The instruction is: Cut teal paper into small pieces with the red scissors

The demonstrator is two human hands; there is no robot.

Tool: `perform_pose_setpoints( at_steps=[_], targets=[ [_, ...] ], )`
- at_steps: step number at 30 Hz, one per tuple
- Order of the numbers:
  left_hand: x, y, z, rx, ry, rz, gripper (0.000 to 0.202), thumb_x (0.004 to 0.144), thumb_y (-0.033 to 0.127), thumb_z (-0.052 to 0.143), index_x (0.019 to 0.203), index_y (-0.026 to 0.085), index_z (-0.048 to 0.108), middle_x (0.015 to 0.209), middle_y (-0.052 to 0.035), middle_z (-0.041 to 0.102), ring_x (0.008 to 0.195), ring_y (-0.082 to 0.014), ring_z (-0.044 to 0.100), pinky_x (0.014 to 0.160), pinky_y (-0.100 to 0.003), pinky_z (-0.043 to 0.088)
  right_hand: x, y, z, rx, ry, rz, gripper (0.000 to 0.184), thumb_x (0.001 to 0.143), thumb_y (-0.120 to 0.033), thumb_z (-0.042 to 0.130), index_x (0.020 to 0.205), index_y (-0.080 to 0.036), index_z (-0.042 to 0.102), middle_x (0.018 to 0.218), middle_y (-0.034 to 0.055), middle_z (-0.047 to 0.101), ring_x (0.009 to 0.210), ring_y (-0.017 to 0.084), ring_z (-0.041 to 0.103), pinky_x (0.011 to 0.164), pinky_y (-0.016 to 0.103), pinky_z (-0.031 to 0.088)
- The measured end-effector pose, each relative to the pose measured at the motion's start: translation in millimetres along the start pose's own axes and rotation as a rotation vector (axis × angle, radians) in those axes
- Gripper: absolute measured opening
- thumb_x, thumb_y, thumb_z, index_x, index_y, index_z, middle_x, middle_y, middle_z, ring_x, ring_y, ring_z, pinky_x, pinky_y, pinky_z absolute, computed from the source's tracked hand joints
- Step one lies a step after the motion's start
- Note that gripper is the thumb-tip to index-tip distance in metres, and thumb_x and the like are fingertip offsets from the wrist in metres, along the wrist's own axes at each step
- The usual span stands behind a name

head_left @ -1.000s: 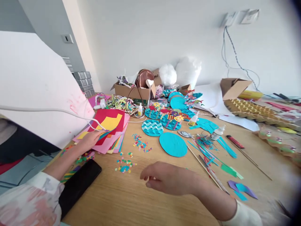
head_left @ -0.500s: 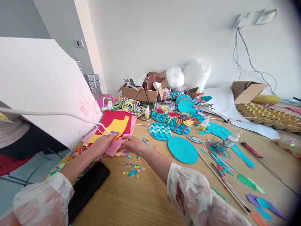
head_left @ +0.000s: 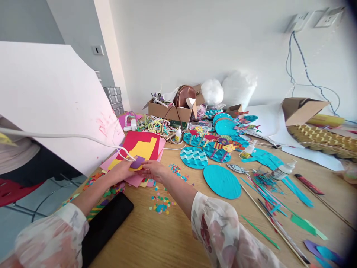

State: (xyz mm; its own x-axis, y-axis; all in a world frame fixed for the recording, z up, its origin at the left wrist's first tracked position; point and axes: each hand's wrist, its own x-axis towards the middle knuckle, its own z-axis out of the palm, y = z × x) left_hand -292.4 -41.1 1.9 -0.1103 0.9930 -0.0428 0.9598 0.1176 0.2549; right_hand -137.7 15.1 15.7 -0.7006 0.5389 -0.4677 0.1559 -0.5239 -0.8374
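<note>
A stack of coloured paper sheets (head_left: 139, 147), red and yellow on top with pink beneath, lies at the left of the wooden table (head_left: 156, 238). My left hand (head_left: 120, 170) rests on the near edge of the stack, fingers closed on a small purple paper piece (head_left: 137, 162). My right hand (head_left: 153, 170) meets it from the right, and its fingers pinch the same purple piece. A white cable (head_left: 69, 136) runs across above my left hand onto the stack.
A black phone (head_left: 107, 227) lies by my left forearm. Confetti bits (head_left: 160, 204) are scattered near my right arm. Teal paper discs (head_left: 221, 181), glue bottles (head_left: 283, 170), sticks, paper strips, cardboard boxes (head_left: 170, 109) and egg cartons (head_left: 320, 136) cover the far and right side. A white board (head_left: 52, 104) leans at left.
My right hand swung from the middle of the table over to the paper stack and joined my left hand on the purple piece. The view shifted slightly left.
</note>
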Motion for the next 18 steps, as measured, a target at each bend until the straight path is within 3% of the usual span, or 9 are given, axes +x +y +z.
perform_pose_setpoints(
  at_steps=[5, 10, 13, 18],
  targets=[
    [0, -5, -7.7, -0.027, -0.056, 0.003, 0.068, 0.069, 0.048, 0.056, 0.127, 0.015, 0.043, 0.131, -0.0149, 0.048, 0.116, -0.0309, 0.049, 0.094, -0.04, 0.038, 1, 1, -2, -0.031, 0.0, 0.017, 0.021, 0.088, -0.027, 0.05, 0.103, -0.013, 0.055, 0.094, 0.0042, 0.059, 0.074, 0.013, 0.059, 0.063, 0.028, 0.051],
    [0, -9, -14.5, -0.044, -0.12, 0.042, 0.062, 0.079, 0.053, 0.039, 0.126, 0.012, 0.045, 0.132, -0.014, 0.048, 0.12, -0.0272, 0.044, 0.099, -0.039, 0.033, 3, 2, -2, -0.057, 0.007, 0.018, 0.022, 0.087, -0.027, 0.05, 0.103, -0.013, 0.055, 0.096, 0.0047, 0.059, 0.077, 0.013, 0.059, 0.065, 0.03, 0.051],
    [2, -11, -15.2, -0.039, -0.135, 0.065, 0.056, 0.082, 0.049, 0.035, 0.126, 0.014, 0.046, 0.131, -0.0113, 0.05, 0.119, -0.0244, 0.046, 0.099, -0.036, 0.034, 2, 1, -2, -0.067, 0.017, 0.016, 0.022, 0.087, -0.026, 0.05, 0.104, -0.013, 0.055, 0.097, 0.0049, 0.059, 0.078, 0.014, 0.059, 0.065, 0.03, 0.051],
    [7, -14, -8.0, 0.015, -0.108, 0.074, 0.054, 0.072, 0.032, 0.052, 0.123, 0.016, 0.048, 0.123, -0.0123, 0.056, 0.108, -0.0299, 0.055, 0.09, -0.038, 0.042, 2, 0, 1, -0.078, 0.028, 0.018, 0.023, 0.087, -0.027, 0.051, 0.106, -0.013, 0.054, 0.099, 0.0052, 0.058, 0.079, 0.014, 0.059, 0.066, 0.031, 0.051]
  ],
)
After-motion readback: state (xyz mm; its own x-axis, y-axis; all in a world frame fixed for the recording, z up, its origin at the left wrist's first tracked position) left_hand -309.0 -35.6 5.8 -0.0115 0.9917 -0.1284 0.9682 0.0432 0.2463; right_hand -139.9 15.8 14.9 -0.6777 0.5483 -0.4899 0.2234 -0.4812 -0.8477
